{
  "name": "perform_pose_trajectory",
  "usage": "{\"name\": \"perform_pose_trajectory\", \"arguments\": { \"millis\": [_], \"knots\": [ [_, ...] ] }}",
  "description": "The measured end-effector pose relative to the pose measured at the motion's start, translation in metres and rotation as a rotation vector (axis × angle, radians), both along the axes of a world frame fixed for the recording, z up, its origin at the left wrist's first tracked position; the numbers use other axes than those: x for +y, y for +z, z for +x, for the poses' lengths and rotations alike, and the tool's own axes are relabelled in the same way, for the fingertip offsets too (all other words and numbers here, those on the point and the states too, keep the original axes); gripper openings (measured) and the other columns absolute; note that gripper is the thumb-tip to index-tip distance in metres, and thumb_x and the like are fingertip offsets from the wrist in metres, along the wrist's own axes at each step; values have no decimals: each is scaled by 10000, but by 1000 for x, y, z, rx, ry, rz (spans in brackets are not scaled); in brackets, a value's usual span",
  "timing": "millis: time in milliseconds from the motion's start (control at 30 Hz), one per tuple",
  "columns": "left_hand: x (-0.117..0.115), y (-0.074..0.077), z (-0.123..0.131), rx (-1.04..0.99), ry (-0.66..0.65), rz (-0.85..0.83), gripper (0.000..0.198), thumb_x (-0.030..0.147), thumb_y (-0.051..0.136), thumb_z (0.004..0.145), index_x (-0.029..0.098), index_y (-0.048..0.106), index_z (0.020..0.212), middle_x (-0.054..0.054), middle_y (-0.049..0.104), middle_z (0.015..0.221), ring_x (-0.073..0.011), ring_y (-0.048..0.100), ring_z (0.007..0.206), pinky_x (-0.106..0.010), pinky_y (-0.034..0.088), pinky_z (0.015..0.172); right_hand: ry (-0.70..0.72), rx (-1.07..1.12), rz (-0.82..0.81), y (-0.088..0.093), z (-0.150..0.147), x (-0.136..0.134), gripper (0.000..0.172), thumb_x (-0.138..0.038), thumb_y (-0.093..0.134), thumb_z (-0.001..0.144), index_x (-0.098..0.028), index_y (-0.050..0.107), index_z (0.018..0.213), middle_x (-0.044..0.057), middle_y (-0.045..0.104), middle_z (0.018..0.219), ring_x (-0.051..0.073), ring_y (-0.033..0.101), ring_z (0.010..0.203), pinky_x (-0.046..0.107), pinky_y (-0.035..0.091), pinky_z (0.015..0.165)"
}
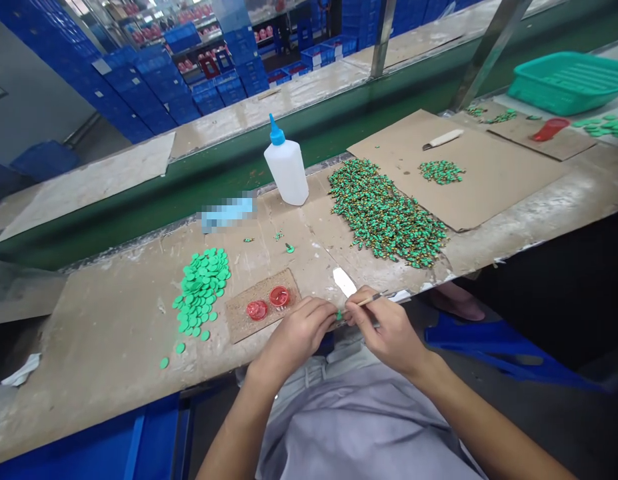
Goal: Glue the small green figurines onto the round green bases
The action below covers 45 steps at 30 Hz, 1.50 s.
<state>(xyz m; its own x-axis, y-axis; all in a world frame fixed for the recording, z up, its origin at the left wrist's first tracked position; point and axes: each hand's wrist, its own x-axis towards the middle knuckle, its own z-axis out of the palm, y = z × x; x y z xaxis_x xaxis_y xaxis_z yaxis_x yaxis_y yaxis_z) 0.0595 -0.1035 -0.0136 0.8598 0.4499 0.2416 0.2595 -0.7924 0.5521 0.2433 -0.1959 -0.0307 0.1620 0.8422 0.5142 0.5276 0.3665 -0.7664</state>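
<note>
At the table's front edge, my left hand pinches a small green piece, mostly covered by the fingers. My right hand, closed around a thin wooden stick with a dark end, is right beside it; the fingertips of both hands nearly meet at the green piece. Just beyond them lies a white flat-bladed object. To the left, a brown board carries two small red cups, one left of the other. Farther left is a pile of flat green discs.
A white squeeze bottle with a blue nozzle stands behind. Right of it spreads a heap of small green-and-gold pieces. A cardboard sheet holds a smaller heap and a white-handled tool. Far right stands a green basket.
</note>
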Motion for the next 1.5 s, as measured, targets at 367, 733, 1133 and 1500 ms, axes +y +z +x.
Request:
{"name": "perform_pose_trajectory", "arguments": {
  "millis": [367,733,1133,1500],
  "knots": [
    [-1,4,0,33,4,-12,162,177,516,1068,187,670,1117,-79,747,1047,-209,692,958,-362,590,855,32,0,22,-2,-3,1,171,-112,490,1042,-223,585,953,41,670,828,190,677,781,319,575,715],
    [2,7,3,37,-28,8,180,197,475,1084,166,652,1105,-88,738,1020,-219,673,928,-366,585,820,96,-43,35,-3,-6,2,170,-99,492,1039,-217,593,968,40,652,827,182,644,766,301,559,692],
    [4,7,2,48,-43,9,132,177,520,1062,166,647,1097,-83,734,1035,-216,684,934,-351,581,832,18,-21,69,2,-2,3,198,-59,498,1023,-222,569,936,22,624,783,176,631,750,293,536,694],
    [6,7,3,29,-54,21,150,191,499,1072,150,644,1077,-85,729,1001,-214,676,902,-351,577,807,69,-62,45,-4,-7,2,171,-72,504,1024,-211,582,963,34,644,813,177,635,753,291,545,691]
  ]
}}
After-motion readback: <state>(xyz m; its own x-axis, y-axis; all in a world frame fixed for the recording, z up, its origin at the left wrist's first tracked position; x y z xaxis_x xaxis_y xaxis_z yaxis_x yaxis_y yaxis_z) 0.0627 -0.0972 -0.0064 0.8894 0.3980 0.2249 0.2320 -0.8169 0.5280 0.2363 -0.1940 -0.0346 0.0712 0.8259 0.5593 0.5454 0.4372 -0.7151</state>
